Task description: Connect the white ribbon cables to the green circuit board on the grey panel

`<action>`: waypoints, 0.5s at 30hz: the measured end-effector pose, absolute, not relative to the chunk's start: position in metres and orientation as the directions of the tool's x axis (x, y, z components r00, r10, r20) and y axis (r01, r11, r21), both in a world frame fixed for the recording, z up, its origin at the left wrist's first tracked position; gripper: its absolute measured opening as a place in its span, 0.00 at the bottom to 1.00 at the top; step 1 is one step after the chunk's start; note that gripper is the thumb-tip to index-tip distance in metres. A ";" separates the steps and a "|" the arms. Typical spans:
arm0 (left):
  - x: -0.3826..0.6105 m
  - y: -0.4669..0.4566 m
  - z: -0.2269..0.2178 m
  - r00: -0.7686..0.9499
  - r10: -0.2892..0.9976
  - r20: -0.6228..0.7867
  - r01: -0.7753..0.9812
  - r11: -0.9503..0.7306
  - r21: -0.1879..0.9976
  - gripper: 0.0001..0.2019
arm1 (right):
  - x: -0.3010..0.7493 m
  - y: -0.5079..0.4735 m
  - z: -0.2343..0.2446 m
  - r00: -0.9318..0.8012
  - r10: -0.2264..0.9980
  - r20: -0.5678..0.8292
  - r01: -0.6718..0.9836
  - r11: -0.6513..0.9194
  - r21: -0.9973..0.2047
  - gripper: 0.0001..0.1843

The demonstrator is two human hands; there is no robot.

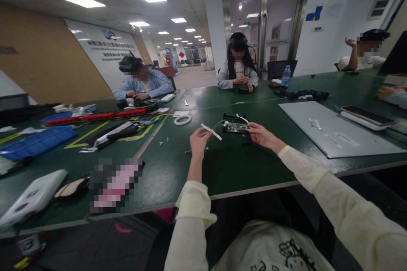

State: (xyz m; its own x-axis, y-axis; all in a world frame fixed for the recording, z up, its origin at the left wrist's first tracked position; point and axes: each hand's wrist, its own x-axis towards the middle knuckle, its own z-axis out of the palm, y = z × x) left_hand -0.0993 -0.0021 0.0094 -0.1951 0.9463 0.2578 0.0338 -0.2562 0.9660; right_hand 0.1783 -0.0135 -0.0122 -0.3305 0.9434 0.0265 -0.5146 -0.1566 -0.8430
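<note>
Pinched in my left hand is a narrow white strip, tilted down to the right. It could be tape or a flat cable; I cannot tell which. Thin grey wires run between this strip and a green circuit board set in a black frame. My right hand grips the board's right edge, thumb and fingers closed on it. A second thin white strip curves over the board's upper right. Both hands are above the green table.
A white tape roll lies beyond my left hand. At right is a grey board, with a phone on a white box. Blue trays and a white device stand at left. Several people sit around the table.
</note>
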 end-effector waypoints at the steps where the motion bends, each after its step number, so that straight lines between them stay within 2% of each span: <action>1: -0.100 -0.002 0.009 -0.197 0.948 0.252 0.034 -0.250 0.968 0.23 | 0.179 -0.014 -0.012 -0.332 0.943 0.029 -0.511 -0.154 -0.846 0.20; 8: -0.101 0.004 0.005 -0.150 0.971 0.183 -0.028 -0.190 0.981 0.26 | 0.180 -0.017 -0.009 -0.332 0.943 0.017 -0.490 -0.157 -0.858 0.20; 15: -0.098 0.001 0.007 -0.161 0.970 0.180 -0.009 -0.184 0.983 0.17 | 0.182 -0.017 -0.007 -0.331 0.943 0.014 -0.472 -0.153 -0.868 0.19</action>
